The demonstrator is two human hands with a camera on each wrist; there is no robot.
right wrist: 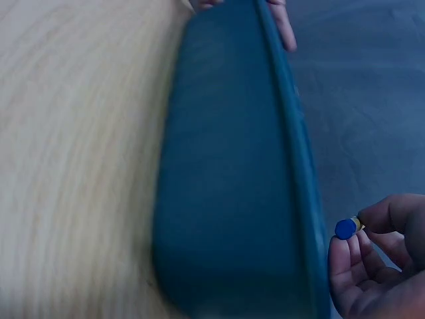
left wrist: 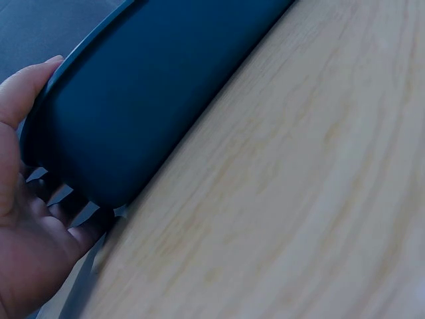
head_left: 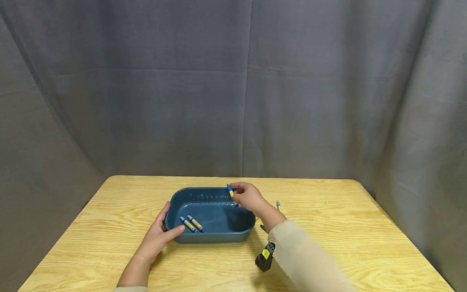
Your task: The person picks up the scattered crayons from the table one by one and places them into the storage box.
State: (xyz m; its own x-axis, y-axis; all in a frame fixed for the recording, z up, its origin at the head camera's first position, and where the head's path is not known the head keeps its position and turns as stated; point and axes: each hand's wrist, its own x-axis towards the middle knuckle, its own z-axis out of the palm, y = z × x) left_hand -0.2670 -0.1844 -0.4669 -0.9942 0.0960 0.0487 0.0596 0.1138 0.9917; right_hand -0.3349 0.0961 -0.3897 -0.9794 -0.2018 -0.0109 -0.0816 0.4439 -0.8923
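A dark blue oblong plastic basin [head_left: 209,238] sits on the wooden table. My left hand [head_left: 155,239] grips its left end, the thumb over the rim and the fingers along the outer wall, as the left wrist view also shows. Above the basin's right part, my right hand [head_left: 249,198] pinches a blue crayon [head_left: 232,195] with a yellow wrapper between thumb and fingers. In the right wrist view, the crayon's blue end [right wrist: 345,228] points at the camera. Inside the basin, near the left thumb, lie a light-blue-tipped crayon [head_left: 187,224] and another crayon [head_left: 196,224] beside it.
Right of the basin, a crayon with a pale tip [head_left: 279,206] lies on the table [head_left: 350,235], partly behind the right forearm. A dark blue tip [head_left: 263,228] shows below the wrist. A black device [head_left: 265,257] is strapped to the right wrist. Grey curtains [head_left: 175,101] surround the table.
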